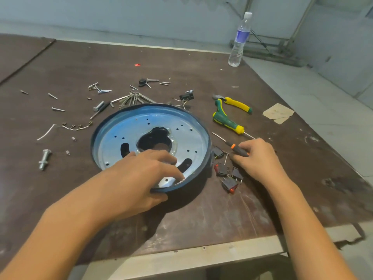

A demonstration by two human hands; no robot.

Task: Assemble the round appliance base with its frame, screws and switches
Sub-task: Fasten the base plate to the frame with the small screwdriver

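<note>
A round blue appliance base (141,126) lies open side up in the middle of the table, with a dark central opening and curved slots. My left hand (139,176) grips its near rim, thumb outside and fingers inside. My right hand (260,156) rests just right of the base, fingers closed on a small black and orange screwdriver (235,147) whose shaft points up-left. Several black rocker switches with red buttons (228,174) lie beside that hand. Loose screws (99,88) are scattered beyond the base.
Yellow-handled pliers (236,103) and a green and yellow screwdriver (226,120) lie at the right. A hex key set (133,99), wire pieces (76,127), a large bolt (44,159), a wired switch (185,97), a water bottle (239,40) and a cardboard scrap (278,113) are around.
</note>
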